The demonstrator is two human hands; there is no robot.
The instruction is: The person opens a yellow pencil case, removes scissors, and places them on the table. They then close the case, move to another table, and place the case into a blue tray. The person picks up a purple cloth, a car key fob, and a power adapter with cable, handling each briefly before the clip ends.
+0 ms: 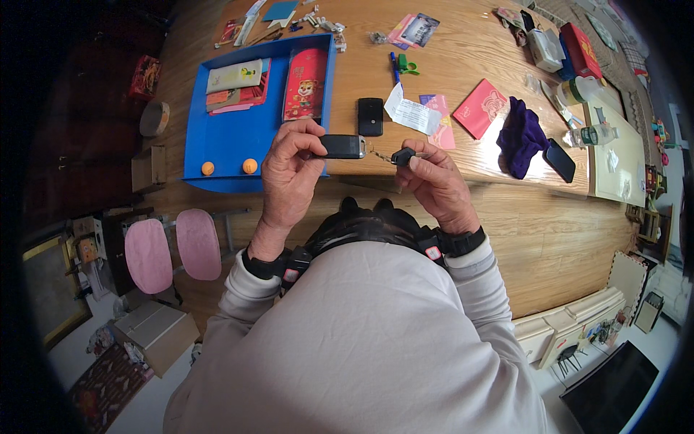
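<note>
My left hand (291, 176) pinches a black car key fob (342, 146) with a metal loop at its right end. A short thin chain (379, 155) runs from that loop to a small black-headed key (402, 157), pinched between the thumb and fingers of my right hand (436, 179). Both hands are raised at the table's near edge. Just beyond the fob lies a black rectangular device or case (370, 116). A crumpled printed paper sheet (415, 115) rests beside it, partly over a pink and purple card (442, 127).
A blue tray (227, 146) with red envelopes (304, 87) and two orange balls (249, 165) reaches over the table's near edge. Rightward lie a red envelope (480, 108), a purple cloth (520, 135), a smartphone (559, 160) and plastic bottles (591, 135). Pink-padded seating (149, 255) stands left.
</note>
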